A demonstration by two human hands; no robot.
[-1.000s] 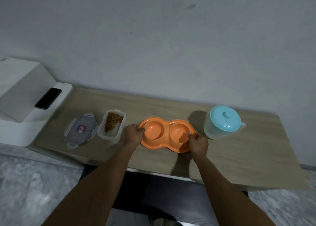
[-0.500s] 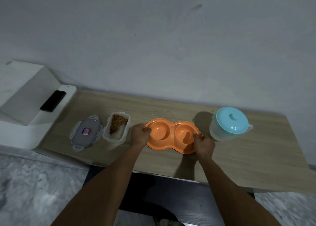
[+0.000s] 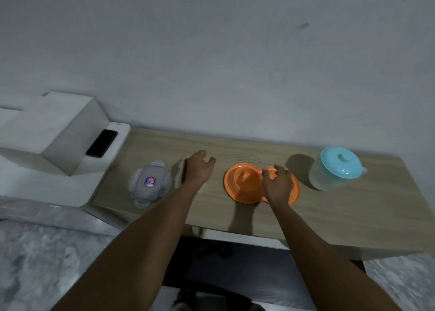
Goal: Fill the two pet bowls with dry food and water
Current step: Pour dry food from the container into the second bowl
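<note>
The orange bowls (image 3: 244, 183) sit mid-table (image 3: 353, 216); the left one looks empty and the right one is mostly hidden. The left hand (image 3: 199, 170) hangs over the food box (image 3: 180, 176) just left of them, fingers loosely spread and holding nothing. The right hand (image 3: 277, 186) covers the right bowl with fingers curled; whether they grip the rim cannot be told. Lifting the open box one-handed could spill kibble on the table. The lidded jug (image 3: 336, 169), at the right, may slosh if poured fast.

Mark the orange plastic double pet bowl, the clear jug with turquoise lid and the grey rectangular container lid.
orange plastic double pet bowl (image 3: 244, 182): head view, left basin.
clear jug with turquoise lid (image 3: 341, 163): head view, lid top.
grey rectangular container lid (image 3: 150, 182): head view, on its sticker.
</note>
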